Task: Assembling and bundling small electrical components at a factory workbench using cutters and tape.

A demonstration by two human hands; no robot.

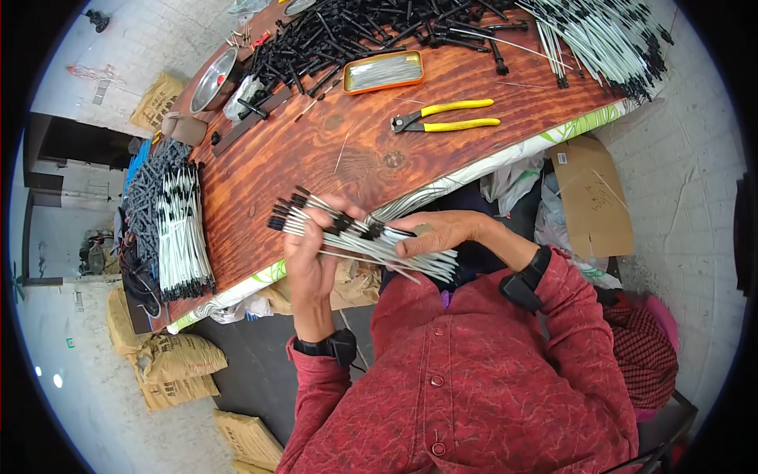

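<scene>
A bundle of thin white rods with black ends and black collars [433, 264] lies across my lap, just off the table's near edge. My left hand [309, 257] is wrapped round the bundle near its black-tipped end, with the tips fanning out past the fingers. From the other side my right hand [442, 232] closes over the black collars and the white shafts, thumb on top. The pale lower ends stick out beneath the right palm. The closest tool is a pair of end-cutting pliers with yellow handles [459, 115], lying on the wooden table [264, 189].
At the back lies a heap of black plastic parts [339, 39]. An orange-rimmed tin of thin metal wires [384, 73] sits before it. More white rods lie far right [600, 43] and in a stack at left [180, 237]. Brown sacks [180, 357] stand on the floor; a cardboard box [591, 197] is at right.
</scene>
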